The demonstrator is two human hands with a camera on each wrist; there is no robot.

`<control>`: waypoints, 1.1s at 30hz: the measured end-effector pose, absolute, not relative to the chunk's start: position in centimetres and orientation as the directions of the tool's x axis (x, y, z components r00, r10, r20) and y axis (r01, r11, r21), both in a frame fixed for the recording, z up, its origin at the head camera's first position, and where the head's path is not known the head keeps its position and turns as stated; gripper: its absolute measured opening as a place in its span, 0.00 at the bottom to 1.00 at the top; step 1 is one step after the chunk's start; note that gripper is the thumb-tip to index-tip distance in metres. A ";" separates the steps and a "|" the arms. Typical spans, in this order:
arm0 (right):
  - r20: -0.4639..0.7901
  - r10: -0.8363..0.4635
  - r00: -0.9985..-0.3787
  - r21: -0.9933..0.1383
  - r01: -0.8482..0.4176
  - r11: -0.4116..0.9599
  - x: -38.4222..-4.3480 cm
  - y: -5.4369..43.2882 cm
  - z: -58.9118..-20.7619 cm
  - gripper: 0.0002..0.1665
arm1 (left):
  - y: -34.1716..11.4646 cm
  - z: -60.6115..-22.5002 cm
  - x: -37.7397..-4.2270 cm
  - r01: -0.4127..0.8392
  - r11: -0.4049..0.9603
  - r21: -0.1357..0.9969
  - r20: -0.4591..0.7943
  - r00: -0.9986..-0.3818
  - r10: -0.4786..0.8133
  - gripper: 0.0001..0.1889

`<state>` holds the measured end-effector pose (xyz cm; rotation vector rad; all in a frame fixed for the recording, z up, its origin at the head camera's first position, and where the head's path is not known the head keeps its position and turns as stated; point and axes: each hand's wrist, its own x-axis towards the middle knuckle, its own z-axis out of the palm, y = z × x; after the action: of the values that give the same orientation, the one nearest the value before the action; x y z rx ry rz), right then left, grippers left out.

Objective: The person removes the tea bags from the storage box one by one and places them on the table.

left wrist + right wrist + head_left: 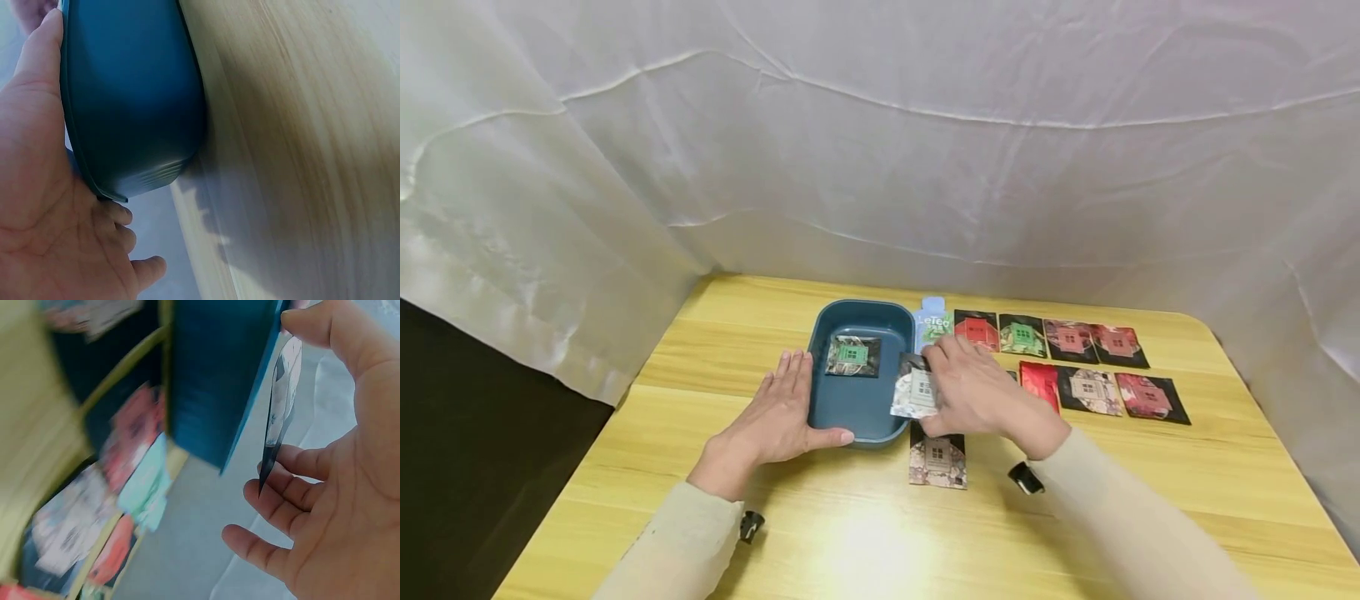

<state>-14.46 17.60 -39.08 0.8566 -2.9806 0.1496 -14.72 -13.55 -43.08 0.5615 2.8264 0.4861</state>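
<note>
A dark blue plastic box (850,412) stands on the table, with a black and green tea sachet (853,356) lying inside. My left hand (769,418) rests along the box's left side and near corner, its fingers fairly straight and thumb spread. In the left wrist view its palm touches the outer wall of the box (131,94). Over the box's right rim, my right hand (972,387) holds a grey-and-black tea sachet (914,390) with a pale floral print. The right wrist view shows this sachet (284,394) edge-on between thumb and fingers.
Right of the box lie several tea sachets in rows, among them a red one (1040,383) and a green-labelled one (1023,335). A light blue sachet (931,321) touches the box's far right side. Another floral sachet (937,457) lies near its front right corner.
</note>
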 end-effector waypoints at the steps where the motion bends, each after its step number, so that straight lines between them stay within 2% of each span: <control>1: 0.061 -0.525 -0.849 -0.079 -0.528 0.846 -14.1 18.2 -39.2 0.53 | -13.5 -43.1 -14.7 0.330 0.872 0.361 -0.149 -0.903 0.403 0.76; 7: 0.057 -0.512 -0.857 -0.071 -0.515 0.854 -12.2 21.6 -40.3 0.57 | -13.6 -43.1 -14.8 0.323 0.873 0.367 -0.154 -0.904 0.399 0.76; 13: 0.062 -0.537 -0.841 -0.070 -0.540 0.839 -10.4 24.8 -41.7 0.57 | -13.5 -43.2 -14.8 0.328 0.871 0.366 -0.154 -0.902 0.404 0.76; 18: 0.015 -0.512 -0.859 -0.086 -0.511 0.855 -9.2 26.7 -42.8 0.57 | -13.6 -43.2 -14.8 0.328 0.869 0.371 -0.155 -0.900 0.406 0.76; 24: -0.030 -0.486 -0.873 -0.103 -0.481 0.870 -8.9 27.0 -43.6 0.58 | -13.6 -43.2 -14.9 0.328 0.869 0.372 -0.155 -0.901 0.406 0.76; 33: -0.038 -0.482 -0.875 -0.071 -0.479 0.875 -8.7 26.4 -44.5 0.58 | -13.6 -43.3 -14.9 0.319 0.868 0.381 -0.164 -0.901 0.403 0.76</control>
<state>-8.74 26.38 -44.46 0.7943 -3.0941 0.0946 -14.90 -13.58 -43.35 0.5497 2.8027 0.5113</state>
